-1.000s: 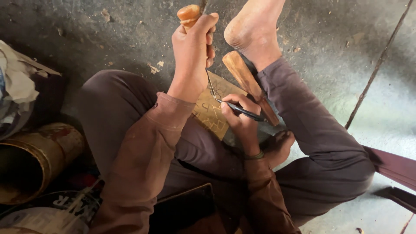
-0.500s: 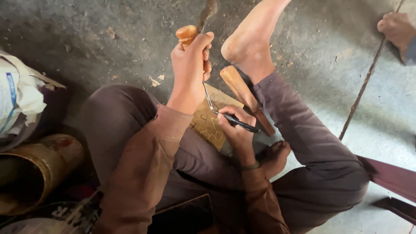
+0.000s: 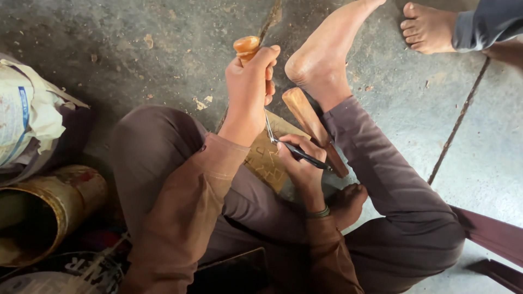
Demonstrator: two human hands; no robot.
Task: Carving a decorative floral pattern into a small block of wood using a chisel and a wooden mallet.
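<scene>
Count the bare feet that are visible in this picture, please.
3: one foot raised at top centre, one tucked foot under the right leg, another person's foot at top right. Others may be hidden.

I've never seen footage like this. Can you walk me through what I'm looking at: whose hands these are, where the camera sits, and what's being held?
The camera is worn on a person's head and looks down, so you see that person's own arms and crossed legs as they sit on a concrete floor. The left hand grips a wooden-handled tool upright. The right hand holds a dark pen over a small wooden board marked with lines. A wooden mallet lies against the right leg. A rusty metal drum and crumpled paper sit at the left. The bare foot at top right belongs to someone else.
</scene>
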